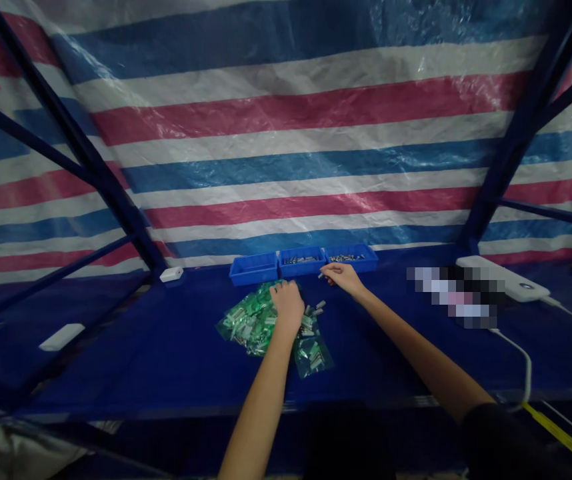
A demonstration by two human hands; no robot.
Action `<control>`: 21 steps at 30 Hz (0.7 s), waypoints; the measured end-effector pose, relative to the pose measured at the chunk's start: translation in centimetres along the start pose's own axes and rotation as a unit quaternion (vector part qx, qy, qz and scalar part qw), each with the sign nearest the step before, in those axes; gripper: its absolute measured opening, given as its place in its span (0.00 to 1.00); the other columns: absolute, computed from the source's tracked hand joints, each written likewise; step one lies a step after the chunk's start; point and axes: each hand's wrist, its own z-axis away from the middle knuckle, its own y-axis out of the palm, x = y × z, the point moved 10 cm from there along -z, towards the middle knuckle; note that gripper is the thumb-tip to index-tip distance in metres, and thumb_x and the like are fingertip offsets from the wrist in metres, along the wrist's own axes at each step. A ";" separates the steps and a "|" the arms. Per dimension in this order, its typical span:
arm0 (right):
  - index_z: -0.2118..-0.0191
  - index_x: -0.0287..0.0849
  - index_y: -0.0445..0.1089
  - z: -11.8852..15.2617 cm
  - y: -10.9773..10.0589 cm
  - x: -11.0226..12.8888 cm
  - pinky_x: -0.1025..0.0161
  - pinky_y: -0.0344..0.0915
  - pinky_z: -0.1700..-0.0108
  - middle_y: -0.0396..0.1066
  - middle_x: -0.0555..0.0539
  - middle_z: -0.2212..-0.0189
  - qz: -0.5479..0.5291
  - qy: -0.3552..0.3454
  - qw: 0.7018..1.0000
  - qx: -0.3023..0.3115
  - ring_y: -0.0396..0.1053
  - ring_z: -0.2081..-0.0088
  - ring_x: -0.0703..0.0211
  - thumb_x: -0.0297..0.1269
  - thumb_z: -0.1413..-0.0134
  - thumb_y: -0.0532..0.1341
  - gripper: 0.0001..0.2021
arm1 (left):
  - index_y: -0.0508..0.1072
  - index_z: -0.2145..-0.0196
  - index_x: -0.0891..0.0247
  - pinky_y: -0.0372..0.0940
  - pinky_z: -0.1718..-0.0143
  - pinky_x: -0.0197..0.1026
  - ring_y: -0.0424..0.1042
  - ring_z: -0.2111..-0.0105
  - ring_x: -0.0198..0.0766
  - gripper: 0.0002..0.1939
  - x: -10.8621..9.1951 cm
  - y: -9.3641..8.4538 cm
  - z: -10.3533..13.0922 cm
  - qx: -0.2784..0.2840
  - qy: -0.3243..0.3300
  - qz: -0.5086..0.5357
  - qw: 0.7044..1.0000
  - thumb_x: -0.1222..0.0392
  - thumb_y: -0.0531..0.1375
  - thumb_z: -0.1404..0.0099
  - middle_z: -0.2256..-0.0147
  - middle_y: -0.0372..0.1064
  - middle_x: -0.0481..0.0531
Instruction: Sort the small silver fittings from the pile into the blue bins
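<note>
Our left hand [287, 303] presses closed on the green bags [256, 320] mid-worktop, our right hand [342, 276] pinches a small metal piece [321, 275] by the back-edge blue trays [304, 263], and it might slip and roll away.

The scene is dimly lit overall — the brightest light is carried by the striped tarp [286, 133], where a plastic sheen and pale glare patches are seen near the top. The table [166, 360] is left dark, its lower edge sunk in shadow. Straight frame bars [71, 133] are splayed outward by wide-angle distortion. Small parts in the trays [303, 261] are perhaps metal — too soft to resolve. One patch [459, 297] is pixelated.
</note>
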 end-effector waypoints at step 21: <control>0.64 0.41 0.74 2.8 3.0 2.6 0.64 0.66 0.66 0.75 0.47 0.68 0.196 -0.156 0.965 0.070 0.71 0.71 0.61 0.31 0.54 0.58 0.11 | 0.76 0.69 0.58 0.50 0.52 0.50 0.63 0.52 0.49 0.08 -1.7 0.9 -0.4 0.024 0.068 0.052 0.996 0.61 0.56 0.43 0.61 0.73 0.55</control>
